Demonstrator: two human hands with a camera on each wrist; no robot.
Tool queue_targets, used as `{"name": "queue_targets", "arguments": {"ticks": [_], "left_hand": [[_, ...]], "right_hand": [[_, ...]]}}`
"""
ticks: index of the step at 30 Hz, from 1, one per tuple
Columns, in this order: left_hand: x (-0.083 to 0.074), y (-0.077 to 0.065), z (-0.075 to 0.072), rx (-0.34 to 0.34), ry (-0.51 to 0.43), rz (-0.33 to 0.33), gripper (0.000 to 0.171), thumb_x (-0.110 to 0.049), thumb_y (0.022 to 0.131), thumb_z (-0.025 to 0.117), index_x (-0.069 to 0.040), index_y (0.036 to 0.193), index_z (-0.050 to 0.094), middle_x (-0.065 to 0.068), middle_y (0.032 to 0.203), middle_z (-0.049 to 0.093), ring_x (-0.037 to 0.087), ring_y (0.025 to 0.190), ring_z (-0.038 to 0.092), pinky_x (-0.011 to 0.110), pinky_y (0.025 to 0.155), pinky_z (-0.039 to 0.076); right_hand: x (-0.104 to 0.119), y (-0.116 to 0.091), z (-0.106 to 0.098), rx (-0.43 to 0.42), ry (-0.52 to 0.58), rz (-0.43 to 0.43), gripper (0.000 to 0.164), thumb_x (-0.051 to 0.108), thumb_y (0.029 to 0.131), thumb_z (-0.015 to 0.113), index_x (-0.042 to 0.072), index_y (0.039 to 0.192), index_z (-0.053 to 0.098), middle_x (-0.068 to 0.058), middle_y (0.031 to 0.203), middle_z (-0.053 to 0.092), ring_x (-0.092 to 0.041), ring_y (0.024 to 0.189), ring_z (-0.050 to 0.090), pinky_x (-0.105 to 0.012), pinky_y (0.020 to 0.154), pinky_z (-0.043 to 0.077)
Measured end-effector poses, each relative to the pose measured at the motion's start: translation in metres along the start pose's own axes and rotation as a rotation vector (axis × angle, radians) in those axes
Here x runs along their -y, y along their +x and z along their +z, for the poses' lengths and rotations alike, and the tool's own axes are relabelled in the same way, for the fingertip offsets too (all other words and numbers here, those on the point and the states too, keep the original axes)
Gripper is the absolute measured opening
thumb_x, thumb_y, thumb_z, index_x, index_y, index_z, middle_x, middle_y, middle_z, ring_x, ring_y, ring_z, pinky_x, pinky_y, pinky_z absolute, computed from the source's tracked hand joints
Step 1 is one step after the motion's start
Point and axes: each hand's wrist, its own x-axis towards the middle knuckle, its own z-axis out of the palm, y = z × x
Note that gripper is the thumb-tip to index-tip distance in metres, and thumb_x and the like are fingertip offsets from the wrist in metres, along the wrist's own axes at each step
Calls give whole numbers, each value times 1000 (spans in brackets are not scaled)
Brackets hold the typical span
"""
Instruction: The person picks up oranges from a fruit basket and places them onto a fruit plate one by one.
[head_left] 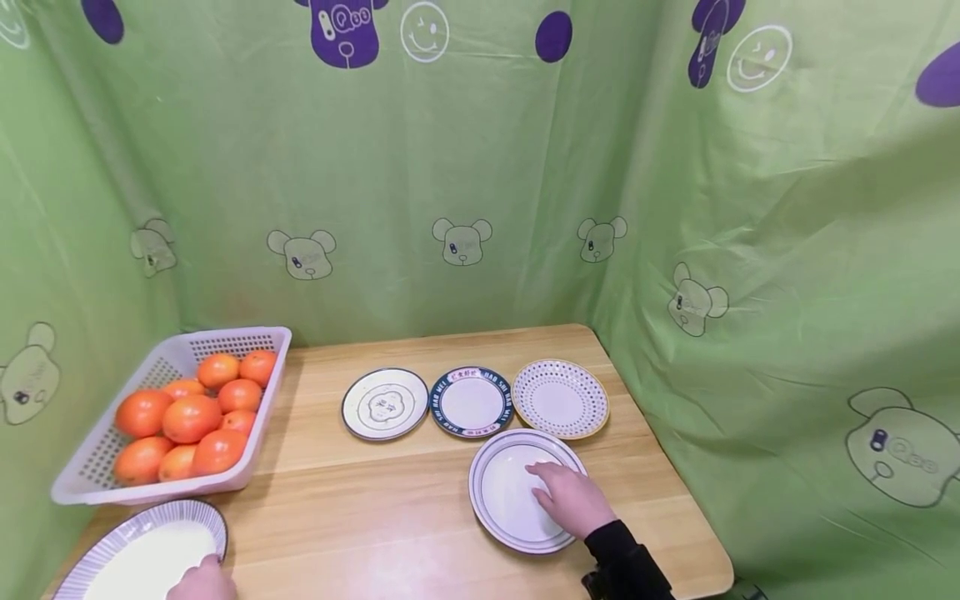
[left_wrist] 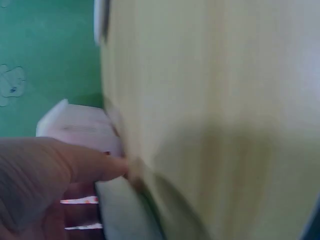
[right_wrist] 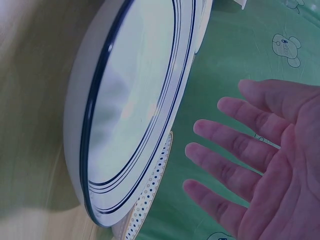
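Note:
At the lower left of the head view, my left hand (head_left: 204, 581) pinches the near edge of a white plate with a purple striped rim (head_left: 161, 546). The left wrist view has the thumb (left_wrist: 97, 162) along that plate's edge, the other fingers curled below. My right hand (head_left: 573, 497) hovers over a white plate with thin blue rings (head_left: 498, 500). Its fingers (right_wrist: 235, 137) are spread, palm showing, and nothing is in them in the right wrist view. Part of the left hand lies outside the head view.
A pale plastic basket (head_left: 262, 417) of orange-red round fruit, like tomatoes (head_left: 191, 418), stands at the table's left. Along the back sit a plate with a flower-shaped drawing (head_left: 385, 406), a lettered-rim plate (head_left: 474, 402) and a dotted yellow-edged plate (head_left: 562, 400). Green curtains (head_left: 450, 150) surround the wooden table (head_left: 352, 508).

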Motion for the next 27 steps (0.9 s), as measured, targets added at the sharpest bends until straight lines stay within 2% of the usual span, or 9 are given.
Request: {"name": "queue_targets", "arguments": {"ticks": [4,6,9,11,13,17,20,25,27], "left_hand": [[-74,-8,-78,8,-24,-166,52,-52,89,46,-5,104,60,23,83,51,49,87,38,63,84,24],[-95,-7,-98,50,-2,-240,37,-40,85,56,-8,103,61,19,82,51,46,87,38,65,83,22],[-82,-4,-80,39,5,-219,39,-40,90,48,-3,100,59,19,78,50,44,83,40,62,82,26],[-57,-2,-54,-5,1,-136,49,-45,94,39,0,97,58,21,76,49,44,80,40,60,81,26],[-60,-5,-61,-26,-20,-92,53,-50,93,38,-2,101,59,22,77,48,47,83,38,60,82,26],[-83,3,-91,188,45,-209,25,-32,87,53,-10,97,62,18,80,51,46,84,37,67,78,24],[-94,9,-106,314,94,-249,26,-30,88,50,-8,99,59,20,85,53,48,85,38,70,75,24],[-155,-9,-145,39,185,-311,34,-41,78,61,-13,97,57,17,75,49,48,77,35,71,72,19],[-156,-15,-140,-68,234,-279,35,-45,76,63,-16,95,56,14,71,46,47,74,32,70,70,19]], "right_hand": [[0,-1,-1,17,8,22,30,21,88,61,10,116,62,-8,114,63,-25,107,58,-43,90,44],[0,-1,-1,32,9,32,31,22,88,60,10,117,62,-8,115,63,-25,108,57,-44,90,44],[1,-1,-3,51,9,37,31,22,89,60,10,117,62,-8,115,62,-25,108,57,-44,90,44],[1,-1,-3,53,13,31,31,21,89,60,9,117,62,-9,115,62,-26,108,57,-44,90,44],[2,-1,-3,48,15,28,31,20,88,61,8,117,62,-9,115,63,-26,108,57,-44,90,44],[2,0,-4,39,23,30,30,18,88,61,8,116,62,-9,114,63,-26,108,57,-44,90,44],[2,1,-4,45,20,31,30,20,88,61,9,116,62,-9,114,63,-26,108,57,-44,90,44],[2,1,-3,58,11,36,30,22,88,61,10,116,62,-8,114,63,-24,108,58,-43,89,45],[2,1,-2,61,10,38,30,22,88,61,10,116,62,-7,114,63,-24,108,58,-43,90,45]]}}
